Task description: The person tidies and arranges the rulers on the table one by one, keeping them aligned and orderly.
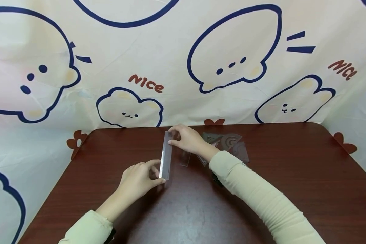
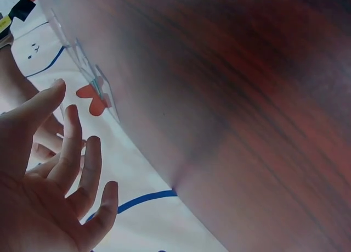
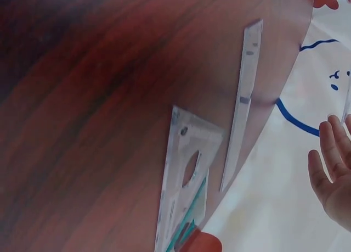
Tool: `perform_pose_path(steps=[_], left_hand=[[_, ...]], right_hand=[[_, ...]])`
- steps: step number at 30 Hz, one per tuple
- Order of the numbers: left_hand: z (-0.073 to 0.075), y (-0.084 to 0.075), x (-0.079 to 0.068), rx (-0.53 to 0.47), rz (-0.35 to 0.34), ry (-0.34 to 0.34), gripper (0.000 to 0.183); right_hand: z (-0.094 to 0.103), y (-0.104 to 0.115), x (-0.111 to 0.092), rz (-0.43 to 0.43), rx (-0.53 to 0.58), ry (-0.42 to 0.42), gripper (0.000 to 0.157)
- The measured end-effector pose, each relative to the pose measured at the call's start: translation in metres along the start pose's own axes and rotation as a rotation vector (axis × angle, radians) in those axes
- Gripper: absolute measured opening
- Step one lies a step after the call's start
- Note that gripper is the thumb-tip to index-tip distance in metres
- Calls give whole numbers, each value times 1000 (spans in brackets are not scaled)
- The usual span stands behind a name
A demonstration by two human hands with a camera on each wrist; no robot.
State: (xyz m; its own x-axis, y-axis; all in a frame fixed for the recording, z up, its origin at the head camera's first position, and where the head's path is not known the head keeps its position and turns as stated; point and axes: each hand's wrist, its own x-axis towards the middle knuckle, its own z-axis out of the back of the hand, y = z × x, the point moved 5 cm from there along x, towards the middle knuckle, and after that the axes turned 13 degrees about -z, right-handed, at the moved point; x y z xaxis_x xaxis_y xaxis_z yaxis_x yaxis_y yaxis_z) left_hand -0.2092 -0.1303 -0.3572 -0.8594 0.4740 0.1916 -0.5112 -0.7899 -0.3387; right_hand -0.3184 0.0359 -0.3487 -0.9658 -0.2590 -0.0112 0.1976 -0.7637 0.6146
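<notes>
Both hands holding a clear ruler (image 1: 166, 155) over the table (image 1: 292, 176).

Left hand (image 1: 138, 179) is pinching the near end, grip clamped on it; right hand (image 1: 187, 139) is pinching the far end, grip also clamped. Ruler is running near-to-far at table centre. Clear set squares and a protractor (image 1: 228, 142) are lying just right of the right hand.

Around the ruler (image 1: 166, 156), the brown table (image 1: 292, 189) lay bare left, right and near. Just right of it, clear set squares (image 1: 228, 144) crowded the far edge, and the cartoon cloth (image 1: 183, 67) walled off the back.
</notes>
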Motion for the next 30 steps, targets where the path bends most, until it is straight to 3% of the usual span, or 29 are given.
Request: perform_pose_path(steps=[15, 30], left_hand=[[4, 5, -26, -1, 8, 16, 55], [7, 17, -50, 17, 58, 40, 57]], right_hand=[[-20, 10, -10, 58, -19, 7, 41], [-42, 23, -16, 85, -84, 37, 40]])
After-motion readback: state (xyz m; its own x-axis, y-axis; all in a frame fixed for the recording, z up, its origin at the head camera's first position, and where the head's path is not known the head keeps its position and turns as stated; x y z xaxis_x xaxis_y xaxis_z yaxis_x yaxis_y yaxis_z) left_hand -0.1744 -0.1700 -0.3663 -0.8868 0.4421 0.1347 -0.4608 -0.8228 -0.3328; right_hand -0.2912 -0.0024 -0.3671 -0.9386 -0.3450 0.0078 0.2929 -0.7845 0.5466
